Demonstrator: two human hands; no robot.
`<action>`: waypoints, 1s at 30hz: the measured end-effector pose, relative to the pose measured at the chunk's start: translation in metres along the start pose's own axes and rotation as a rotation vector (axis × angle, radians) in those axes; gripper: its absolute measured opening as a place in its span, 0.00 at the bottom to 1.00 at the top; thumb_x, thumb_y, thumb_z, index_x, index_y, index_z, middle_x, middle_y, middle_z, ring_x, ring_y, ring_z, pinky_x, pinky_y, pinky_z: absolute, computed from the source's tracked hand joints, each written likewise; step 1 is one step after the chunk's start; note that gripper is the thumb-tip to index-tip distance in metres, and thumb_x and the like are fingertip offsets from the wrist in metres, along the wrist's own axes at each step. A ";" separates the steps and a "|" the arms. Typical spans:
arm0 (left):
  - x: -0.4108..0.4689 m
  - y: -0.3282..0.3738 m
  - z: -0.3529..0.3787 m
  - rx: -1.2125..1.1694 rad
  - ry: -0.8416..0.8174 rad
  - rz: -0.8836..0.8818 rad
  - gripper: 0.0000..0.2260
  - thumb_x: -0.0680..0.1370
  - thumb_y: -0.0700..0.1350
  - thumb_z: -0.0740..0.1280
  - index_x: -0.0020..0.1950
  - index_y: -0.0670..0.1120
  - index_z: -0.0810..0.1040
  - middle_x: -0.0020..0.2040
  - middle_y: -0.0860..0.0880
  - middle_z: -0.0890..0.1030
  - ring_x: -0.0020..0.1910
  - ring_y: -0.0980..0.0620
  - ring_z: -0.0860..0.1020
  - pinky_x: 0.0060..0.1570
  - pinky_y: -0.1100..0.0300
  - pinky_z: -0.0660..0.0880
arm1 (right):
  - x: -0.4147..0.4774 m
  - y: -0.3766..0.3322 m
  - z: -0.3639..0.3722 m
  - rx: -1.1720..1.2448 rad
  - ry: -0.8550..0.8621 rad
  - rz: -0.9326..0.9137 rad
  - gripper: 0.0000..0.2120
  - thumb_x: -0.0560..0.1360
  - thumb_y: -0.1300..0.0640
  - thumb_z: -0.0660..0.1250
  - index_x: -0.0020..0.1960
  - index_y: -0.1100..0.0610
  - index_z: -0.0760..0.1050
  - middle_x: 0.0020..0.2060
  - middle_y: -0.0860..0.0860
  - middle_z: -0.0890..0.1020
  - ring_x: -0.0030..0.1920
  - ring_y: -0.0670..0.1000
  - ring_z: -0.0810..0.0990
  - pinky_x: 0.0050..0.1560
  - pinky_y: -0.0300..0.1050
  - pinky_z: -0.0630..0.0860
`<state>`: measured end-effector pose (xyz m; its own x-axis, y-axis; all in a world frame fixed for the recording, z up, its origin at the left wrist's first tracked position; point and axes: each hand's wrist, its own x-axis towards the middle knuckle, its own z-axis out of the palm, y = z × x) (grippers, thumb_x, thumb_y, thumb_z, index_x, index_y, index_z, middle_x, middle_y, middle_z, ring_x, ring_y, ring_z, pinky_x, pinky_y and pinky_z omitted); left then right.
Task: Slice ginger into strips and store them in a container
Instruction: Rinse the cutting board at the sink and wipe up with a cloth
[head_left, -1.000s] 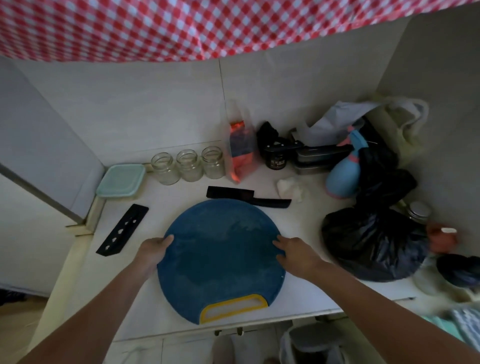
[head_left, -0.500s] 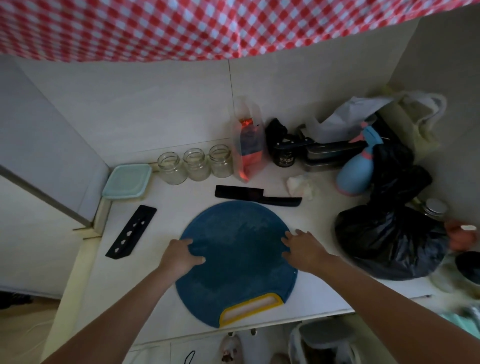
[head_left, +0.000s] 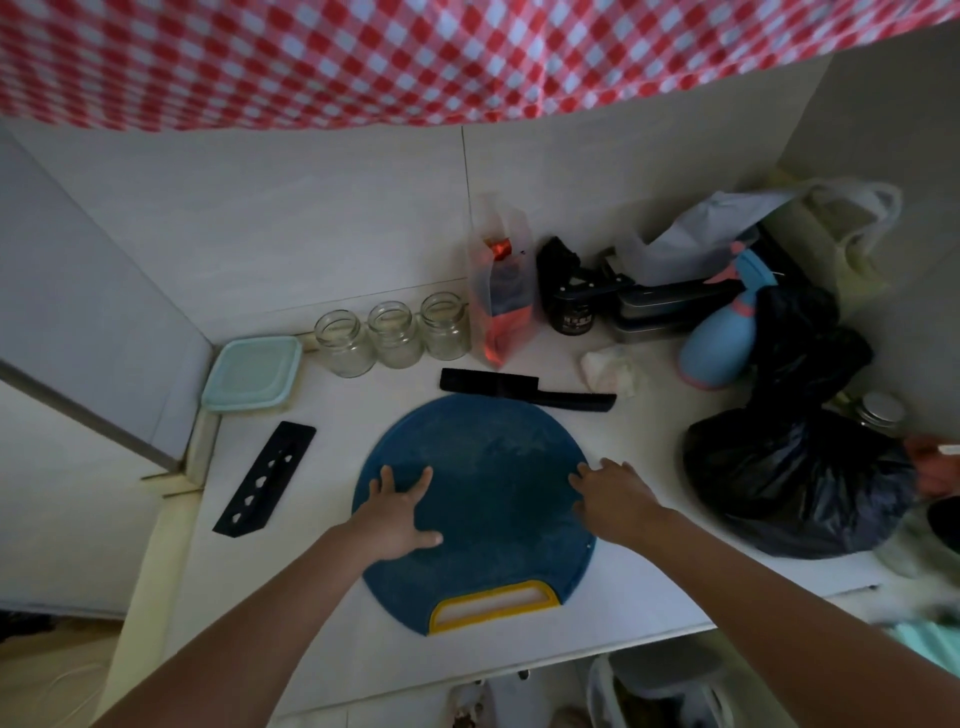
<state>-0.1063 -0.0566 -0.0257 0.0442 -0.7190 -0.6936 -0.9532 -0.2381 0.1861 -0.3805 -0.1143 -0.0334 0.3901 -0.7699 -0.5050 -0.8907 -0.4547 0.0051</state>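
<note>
resting both hands on the round blue cutting board (head_left: 498, 483), we have our left hand (head_left: 397, 514) flat on its left part with fingers spread, and our right hand (head_left: 615, 499) lying over its right rim, fingers loose and gripping nothing. the board sits near the front edge of the countertop (head_left: 353, 410), yellow handle toward us. the teal-lidded container (head_left: 253, 373) stands at the rear left corner, just beside three glass jars (head_left: 395, 335). close behind the board lies what may be a black knife (head_left: 524, 388); the dim view leaves that unsure.
</note>
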 end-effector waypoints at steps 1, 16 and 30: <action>0.002 -0.001 -0.002 0.012 0.000 0.006 0.42 0.75 0.62 0.64 0.75 0.60 0.35 0.75 0.40 0.33 0.75 0.39 0.39 0.72 0.46 0.52 | 0.001 -0.001 -0.001 -0.002 -0.006 0.004 0.19 0.81 0.52 0.52 0.69 0.56 0.66 0.62 0.52 0.72 0.62 0.55 0.69 0.63 0.48 0.64; -0.003 -0.028 -0.033 -0.186 0.156 0.167 0.28 0.78 0.51 0.65 0.75 0.52 0.60 0.74 0.47 0.63 0.70 0.51 0.64 0.67 0.62 0.61 | 0.027 -0.015 -0.040 0.182 0.020 0.102 0.16 0.76 0.58 0.61 0.31 0.56 0.61 0.32 0.49 0.68 0.41 0.51 0.72 0.27 0.36 0.61; 0.036 0.047 -0.039 0.009 0.063 0.219 0.34 0.77 0.59 0.62 0.76 0.62 0.45 0.77 0.48 0.37 0.76 0.43 0.39 0.72 0.38 0.48 | 0.048 0.092 -0.067 0.469 0.171 0.381 0.26 0.78 0.64 0.58 0.75 0.57 0.58 0.71 0.57 0.68 0.68 0.56 0.69 0.63 0.42 0.66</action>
<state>-0.1382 -0.1189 -0.0151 -0.1461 -0.7921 -0.5926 -0.9448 -0.0659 0.3210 -0.4283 -0.2235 0.0010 0.0227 -0.9177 -0.3967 -0.9670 0.0805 -0.2416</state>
